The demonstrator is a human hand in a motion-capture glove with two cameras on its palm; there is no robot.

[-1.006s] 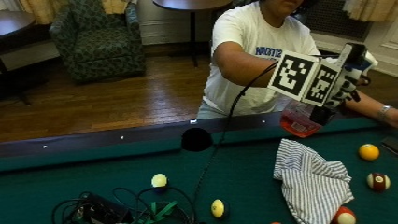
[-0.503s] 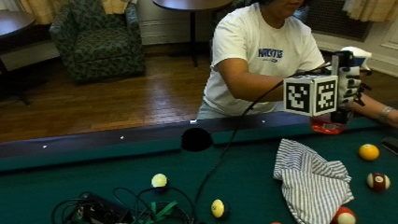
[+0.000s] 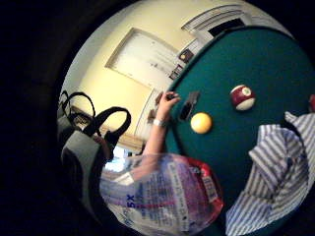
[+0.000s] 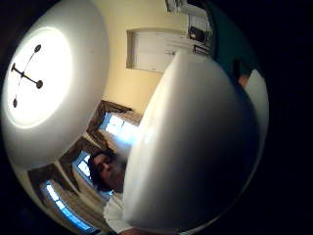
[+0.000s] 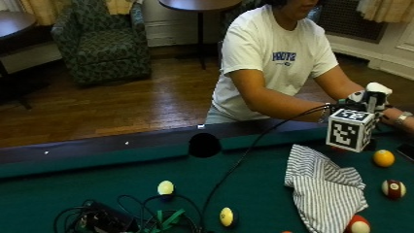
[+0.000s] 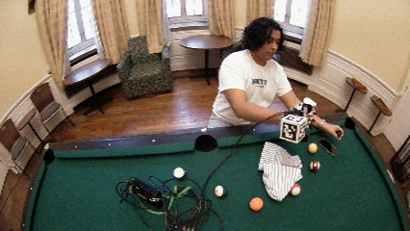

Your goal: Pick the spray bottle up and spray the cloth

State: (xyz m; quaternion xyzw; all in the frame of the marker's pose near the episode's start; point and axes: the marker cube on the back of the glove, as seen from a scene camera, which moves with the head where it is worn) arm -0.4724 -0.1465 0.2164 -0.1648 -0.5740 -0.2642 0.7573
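The spray bottle (image 5: 378,91) shows its white trigger head above the pool table's far rail, and my gloved right hand (image 5: 357,98) grips it just below the head. The bottle's lower body is hidden in the outside view. In the little finger side palm view its clear body (image 3: 162,196), with a red and blue label, is close to the palm. The white head (image 4: 195,147) fills the thumb side palm view. A striped cloth (image 5: 323,187) lies crumpled on the green felt in front of the hand, a little below it.
A yellow ball (image 5: 384,158) and a maroon striped ball (image 5: 392,188) lie right of the cloth, a red and white one (image 5: 357,224) at its near end. My bare left hand (image 5: 404,119) rests by a phone (image 6: 328,147). Cables (image 5: 123,221) sit front left.
My gloved hand has brought the bottle down and to the right, from tilted above the rail to upright and low beside the cloth's far edge.
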